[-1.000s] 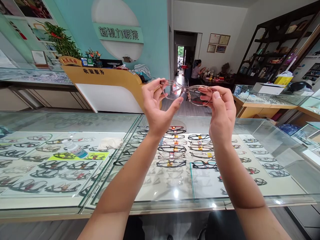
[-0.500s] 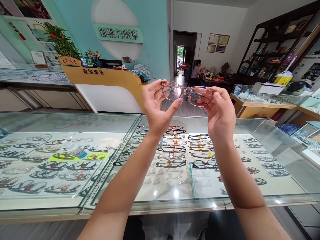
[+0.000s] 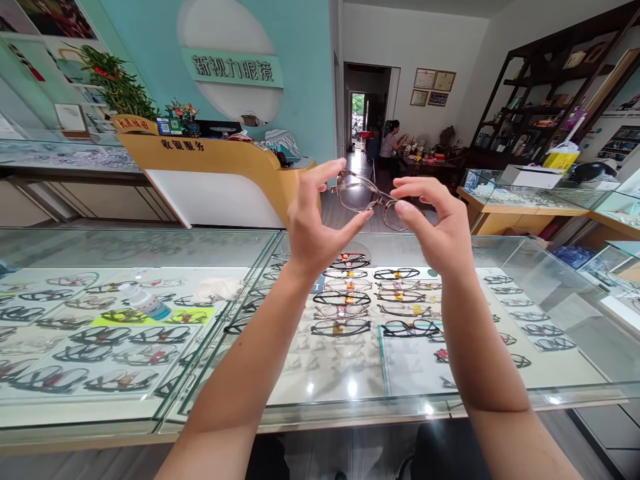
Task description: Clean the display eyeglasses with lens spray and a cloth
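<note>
Raised above the glass counter is a pair of eyeglasses [image 3: 358, 189] with a thin pinkish-brown frame and clear lenses. My left hand [image 3: 320, 217] grips its left lens rim between the thumb below and the index finger above. The frame slants down toward the right. Beside the right lens, my right hand [image 3: 437, 223] has its thumb and fingers apart. Its thumb tip overlaps that lens's outer edge in the view; whether it touches cannot be told. Below, several dark-framed glasses [image 3: 341, 327] lie in rows inside the display case [image 3: 350, 373].
On the left part of the counter stand a spray bottle [image 3: 145, 301] with blue liquid and a pale cloth [image 3: 220, 289]. Beyond is a yellow-and-white cashier desk [image 3: 215, 193]. A person [image 3: 391, 141] sits at a cluttered table behind. More glass cases [image 3: 525, 193] stand at right.
The eyeglasses have turned from nearly level to slanting down on the right. My right hand's fingers have come away from the right side of the frame and spread.
</note>
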`<action>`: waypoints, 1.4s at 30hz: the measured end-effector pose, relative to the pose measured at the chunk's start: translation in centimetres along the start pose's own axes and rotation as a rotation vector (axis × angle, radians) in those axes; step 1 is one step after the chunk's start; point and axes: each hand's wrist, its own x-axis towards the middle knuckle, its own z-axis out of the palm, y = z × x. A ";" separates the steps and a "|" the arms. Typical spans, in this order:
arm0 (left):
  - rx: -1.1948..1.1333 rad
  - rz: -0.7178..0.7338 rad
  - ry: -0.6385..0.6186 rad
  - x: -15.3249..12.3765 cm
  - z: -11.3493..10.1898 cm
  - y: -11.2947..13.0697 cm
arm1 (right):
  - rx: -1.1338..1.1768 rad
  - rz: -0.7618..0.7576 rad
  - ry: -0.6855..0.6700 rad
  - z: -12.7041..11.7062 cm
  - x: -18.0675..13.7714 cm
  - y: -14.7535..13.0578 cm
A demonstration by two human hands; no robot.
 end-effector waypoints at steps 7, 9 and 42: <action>0.056 0.084 -0.124 0.6 -1.2 1.3 | -0.059 0.013 -0.069 -0.1 0.1 0.1; 0.050 0.107 -0.117 0.6 -1.4 1.8 | -0.024 0.015 -0.106 -0.2 0.2 0.3; -0.414 -0.690 -0.331 -3.1 4.5 6.9 | -0.112 0.063 0.212 1.1 -5.1 3.3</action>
